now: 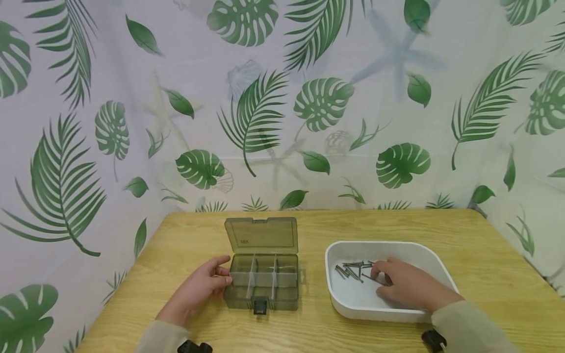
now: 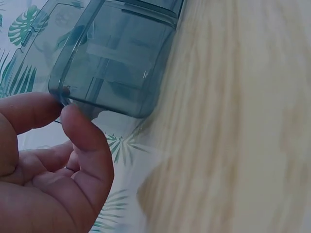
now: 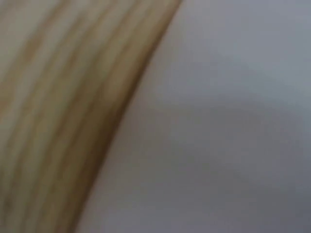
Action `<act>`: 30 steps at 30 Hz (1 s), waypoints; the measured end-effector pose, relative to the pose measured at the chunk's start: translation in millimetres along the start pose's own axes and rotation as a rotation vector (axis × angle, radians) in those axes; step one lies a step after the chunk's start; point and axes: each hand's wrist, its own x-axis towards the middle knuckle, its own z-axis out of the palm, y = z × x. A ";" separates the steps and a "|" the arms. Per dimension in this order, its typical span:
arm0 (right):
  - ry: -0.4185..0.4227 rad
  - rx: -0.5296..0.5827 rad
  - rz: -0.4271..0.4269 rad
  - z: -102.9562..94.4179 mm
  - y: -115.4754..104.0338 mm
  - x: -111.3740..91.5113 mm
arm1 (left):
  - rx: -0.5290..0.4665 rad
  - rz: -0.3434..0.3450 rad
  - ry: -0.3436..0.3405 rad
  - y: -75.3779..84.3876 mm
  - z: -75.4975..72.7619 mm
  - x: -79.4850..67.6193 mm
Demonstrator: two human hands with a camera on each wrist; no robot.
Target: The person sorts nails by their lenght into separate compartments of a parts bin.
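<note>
My right grip (image 1: 410, 283) is down inside the tray (image 1: 359, 294), fingers bent over one of the screws (image 1: 351, 272); whether it is pinched, I cannot tell. My left grip (image 1: 207, 279) pinches the left edge of the box (image 1: 287, 303), beside the tray. I judge the step in hand as picking up a screw; the next move calls for a firm pinch and a lift past the tray's wall. Screws: thin metal. Tray: smooth, white, round-cornered. Box: smoky see-through plastic, lid (image 1: 261, 233) raised. Tabletop (image 1: 313, 338): yellowish wood grain.
</note>
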 end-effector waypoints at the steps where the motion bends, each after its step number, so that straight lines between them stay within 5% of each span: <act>1: -0.003 0.001 -0.005 1.0 0.5 0.3 | -0.012 0.002 -0.005 -1.8 -0.1 -0.1; 13: 0.016 0.006 -0.024 4.7 0.1 0.4 | -0.083 -0.031 0.032 -5.1 5.2 -2.7; 30: 0.029 -0.101 -0.048 7.2 -1.3 -0.5 | -0.130 -0.021 -0.016 -12.0 1.3 -5.0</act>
